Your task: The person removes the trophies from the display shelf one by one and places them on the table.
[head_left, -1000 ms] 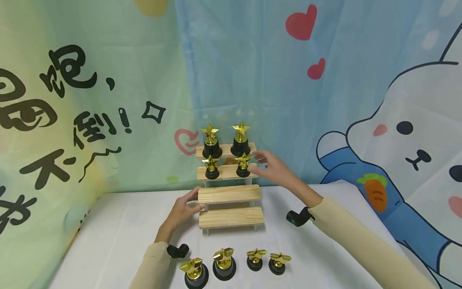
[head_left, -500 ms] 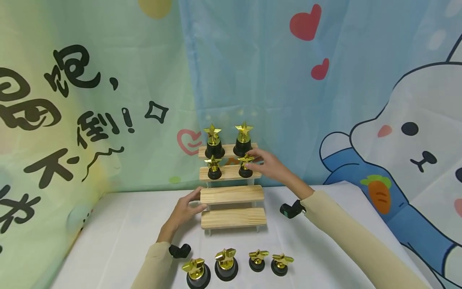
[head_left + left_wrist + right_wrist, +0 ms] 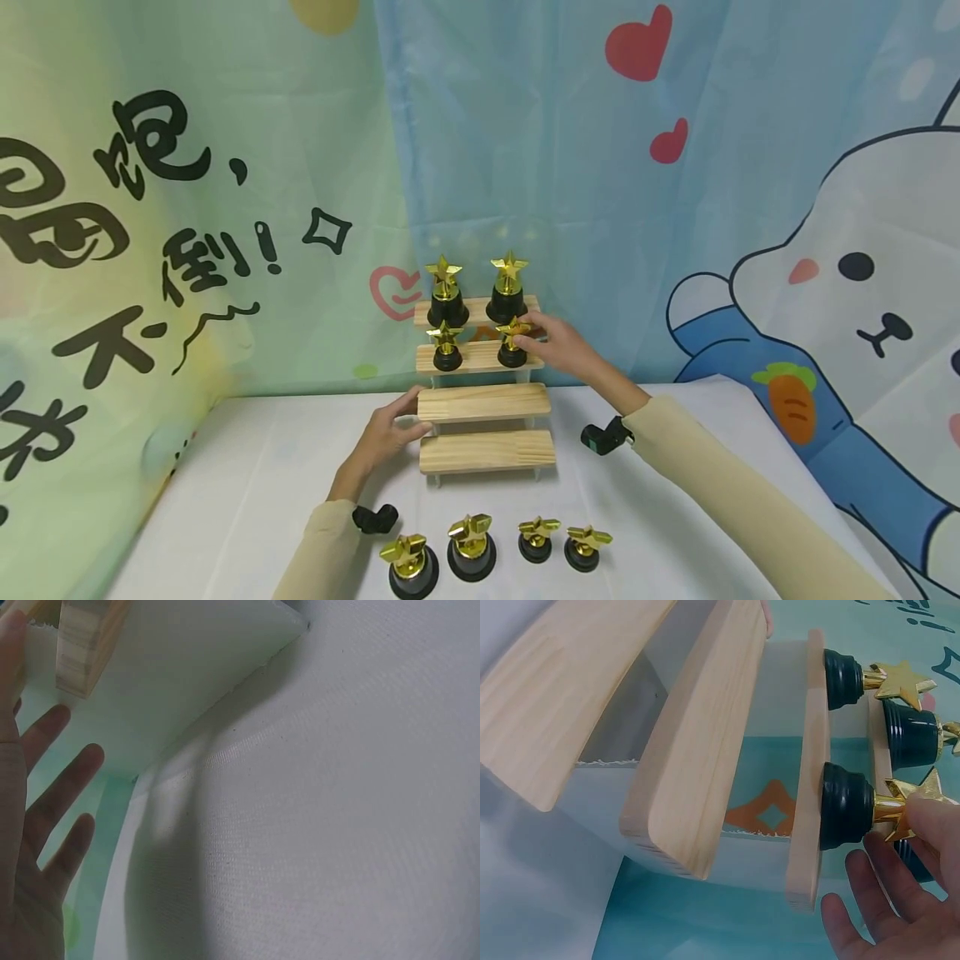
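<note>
On a tiered wooden stand (image 3: 483, 404), my right hand (image 3: 561, 343) pinches the gold star of a small trophy (image 3: 512, 354) at the right of the second shelf from the top. Its black base meets the shelf in the right wrist view, where the thumb lies on the star (image 3: 919, 799) and the other fingers spread below. My left hand (image 3: 384, 429) is at the stand's left side, by the third shelf; in the left wrist view, several fingers (image 3: 64, 799) are spread and fairly straight near the shelf's end. Another small trophy (image 3: 447, 354) shares the second shelf.
Two larger star trophies, one left (image 3: 447, 304) and one right (image 3: 507, 300), stand on the top shelf. Before the stand, two larger trophies (image 3: 471, 554) and two small ones (image 3: 536, 542) stand on the white-covered table (image 3: 247, 492). A printed curtain (image 3: 525, 150) hangs close behind.
My right hand has moved left to the small trophy on the second shelf and now pinches its star. The left hand stays at the stand's side. The head view has shifted slightly.
</note>
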`<state>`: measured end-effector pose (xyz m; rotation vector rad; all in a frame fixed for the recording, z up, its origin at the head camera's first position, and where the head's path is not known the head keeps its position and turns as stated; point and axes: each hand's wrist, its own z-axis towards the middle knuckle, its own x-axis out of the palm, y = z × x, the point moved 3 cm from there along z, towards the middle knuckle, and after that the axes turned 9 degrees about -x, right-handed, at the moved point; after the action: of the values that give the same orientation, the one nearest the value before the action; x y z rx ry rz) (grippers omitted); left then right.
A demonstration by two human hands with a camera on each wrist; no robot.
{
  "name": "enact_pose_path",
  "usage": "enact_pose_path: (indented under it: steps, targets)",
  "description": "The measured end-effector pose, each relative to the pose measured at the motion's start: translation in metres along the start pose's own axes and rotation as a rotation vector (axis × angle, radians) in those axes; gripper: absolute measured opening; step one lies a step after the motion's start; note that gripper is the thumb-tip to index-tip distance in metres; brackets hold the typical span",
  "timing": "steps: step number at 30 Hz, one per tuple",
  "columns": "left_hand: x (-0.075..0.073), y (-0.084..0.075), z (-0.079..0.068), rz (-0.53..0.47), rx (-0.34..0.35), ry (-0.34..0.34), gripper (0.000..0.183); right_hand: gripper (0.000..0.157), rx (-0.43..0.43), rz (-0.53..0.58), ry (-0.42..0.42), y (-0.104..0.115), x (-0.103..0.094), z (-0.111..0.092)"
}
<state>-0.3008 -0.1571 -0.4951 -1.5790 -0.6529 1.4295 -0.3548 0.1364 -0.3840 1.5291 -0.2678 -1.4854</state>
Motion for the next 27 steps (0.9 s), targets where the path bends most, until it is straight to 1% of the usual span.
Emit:
enact_pose_path:
  steps: [7, 9, 14, 16, 18, 22, 23, 25, 27]
  targets:
    - [0.009, 0.031, 0.013, -0.013, -0.010, -0.044, 0.067, 0.040, -0.037, 0.003, -0.004, -0.002, 0.001, -0.001]
    - [0.010, 0.035, 0.014, -0.016, -0.008, -0.048, 0.067, 0.040, -0.045, 0.006, -0.001, -0.002, 0.001, -0.002]
    - [0.009, 0.038, 0.015, -0.017, -0.001, -0.055, 0.068, 0.042, -0.042, 0.014, -0.004, -0.002, 0.002, -0.003]
    - [0.009, 0.036, 0.015, -0.019, 0.000, -0.059, 0.068, 0.042, -0.047, 0.019, -0.011, 0.000, 0.003, -0.004]
    - [0.009, 0.033, 0.013, -0.015, -0.006, -0.060, 0.068, 0.043, -0.059, 0.028, -0.015, 0.003, 0.003, -0.006]
    - [0.007, 0.020, 0.008, 0.000, -0.028, -0.043, 0.068, 0.041, -0.093, 0.051, -0.017, 0.012, 0.004, -0.010]
    - [0.007, 0.018, 0.008, 0.004, -0.024, -0.045, 0.068, 0.041, -0.098, 0.059, -0.017, 0.014, 0.005, -0.012]
    - [0.006, 0.020, 0.009, 0.014, -0.010, -0.049, 0.067, 0.041, -0.100, 0.068, -0.015, 0.018, 0.005, -0.014]
    - [0.007, 0.027, 0.011, 0.014, 0.001, -0.057, 0.068, 0.040, -0.103, 0.081, -0.013, 0.022, 0.006, -0.017]
